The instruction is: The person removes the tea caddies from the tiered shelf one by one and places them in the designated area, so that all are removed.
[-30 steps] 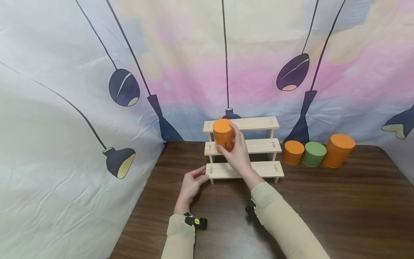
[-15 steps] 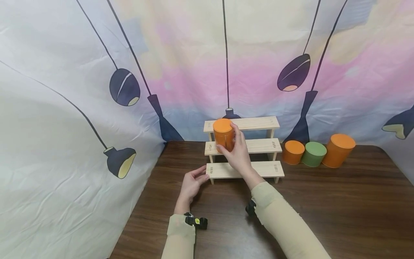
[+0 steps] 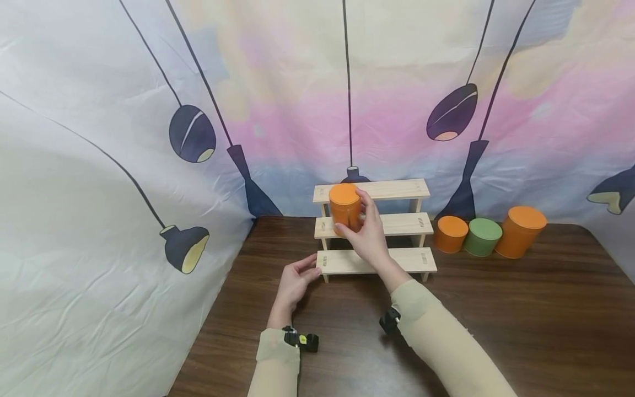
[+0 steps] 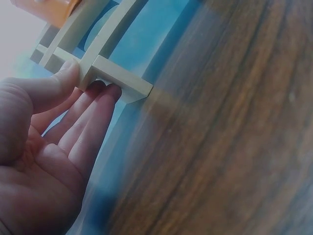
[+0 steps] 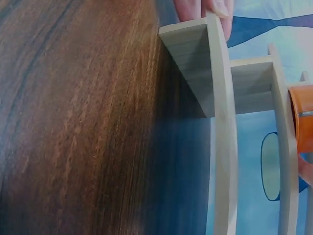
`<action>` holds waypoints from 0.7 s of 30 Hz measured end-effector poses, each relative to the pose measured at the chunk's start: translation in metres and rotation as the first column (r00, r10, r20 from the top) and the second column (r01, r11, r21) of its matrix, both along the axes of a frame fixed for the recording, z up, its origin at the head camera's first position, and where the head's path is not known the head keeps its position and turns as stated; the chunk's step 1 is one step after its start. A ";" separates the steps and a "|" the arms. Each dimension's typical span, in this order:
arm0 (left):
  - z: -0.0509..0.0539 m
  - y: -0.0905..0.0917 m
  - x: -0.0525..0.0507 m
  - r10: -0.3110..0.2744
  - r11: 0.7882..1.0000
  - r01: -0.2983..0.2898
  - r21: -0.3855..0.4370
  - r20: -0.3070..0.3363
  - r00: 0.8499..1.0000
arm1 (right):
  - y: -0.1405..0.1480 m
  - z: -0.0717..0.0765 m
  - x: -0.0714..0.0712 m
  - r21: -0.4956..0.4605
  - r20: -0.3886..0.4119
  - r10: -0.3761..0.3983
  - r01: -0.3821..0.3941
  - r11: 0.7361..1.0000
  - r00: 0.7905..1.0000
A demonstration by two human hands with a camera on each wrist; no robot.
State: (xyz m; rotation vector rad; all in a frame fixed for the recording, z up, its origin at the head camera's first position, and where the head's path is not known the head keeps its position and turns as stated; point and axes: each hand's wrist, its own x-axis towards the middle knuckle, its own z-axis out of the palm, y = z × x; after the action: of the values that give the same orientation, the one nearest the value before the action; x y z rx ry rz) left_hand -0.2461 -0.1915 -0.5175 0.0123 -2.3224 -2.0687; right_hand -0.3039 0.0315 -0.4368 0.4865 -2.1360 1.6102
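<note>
A three-tier wooden display stand stands at the back of the table. My right hand grips a tall orange canister upright at the left part of the middle tier, fingers behind and thumb in front. In the right wrist view the base of the orange canister looks to be on the middle board or just over it; I cannot tell which. My left hand pinches the left end of the lowest tier. The left wrist view has its thumb on top of the stand and fingers beneath.
Right of the stand, a short orange canister, a short green canister and a tall orange canister stand close together. A cloth printed with lamps hangs behind the dark wooden table.
My right hand has shifted slightly to the right with the orange canister. The left hand keeps its hold on the stand's end.
</note>
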 end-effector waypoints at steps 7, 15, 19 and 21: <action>-0.001 0.000 0.000 -0.006 1.000 0.006 0.004 0.000 1.000 | 0.015 0.002 0.005 -0.145 0.028 0.051 -0.046 0.988 0.998; -0.001 0.000 -0.001 -0.012 1.000 0.012 0.028 -0.001 1.000 | 0.029 0.001 0.006 -0.181 0.022 0.064 -0.059 0.982 0.998; -0.001 0.001 -0.001 -0.010 1.000 0.010 0.022 -0.007 1.000 | 0.033 0.003 0.008 -0.184 0.036 0.070 -0.062 0.981 0.997; -0.002 0.001 -0.001 -0.009 1.000 0.009 0.024 -0.007 1.000 | 0.034 0.005 0.011 -0.177 0.050 0.064 -0.054 0.983 0.997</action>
State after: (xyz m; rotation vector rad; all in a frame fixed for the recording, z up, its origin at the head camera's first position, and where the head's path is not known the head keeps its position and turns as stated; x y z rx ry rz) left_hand -0.2468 -0.1906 -0.5190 -0.0048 -2.2977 -2.0973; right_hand -0.2932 0.0653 -0.4316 0.4574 -2.0122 1.8457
